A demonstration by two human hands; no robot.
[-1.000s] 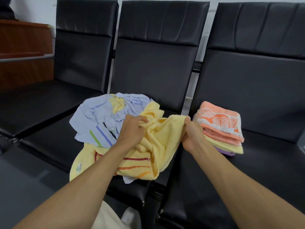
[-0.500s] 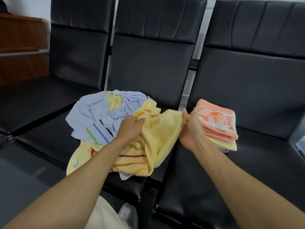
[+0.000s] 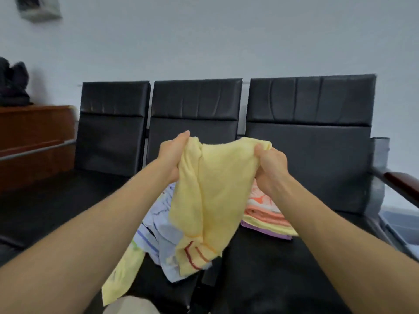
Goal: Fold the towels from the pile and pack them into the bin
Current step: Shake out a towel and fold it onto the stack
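Note:
A yellow towel (image 3: 213, 191) with red and orange stripes near its lower edge hangs in the air in front of the middle seat. My left hand (image 3: 172, 155) grips its top left part and my right hand (image 3: 269, 164) grips its top right corner. Under it on the middle seat lies the loose pile (image 3: 156, 241) of light blue and yellow towels, partly hidden. A stack of folded towels (image 3: 263, 211), orange on top, then yellow and purple, rests on the right seat. A grey bin (image 3: 399, 225) shows at the right edge, beyond the bench.
Three black padded seats (image 3: 313, 155) form a bench against a pale wall. A dark wooden armrest (image 3: 401, 180) juts out at the right end. A brown wooden counter (image 3: 34, 141) stands at the left with a dark bag (image 3: 13, 82) on it.
Both hands have lifted the yellow towel up off the pile and pulled its top edge apart. The camera has tilted upward, so more wall shows.

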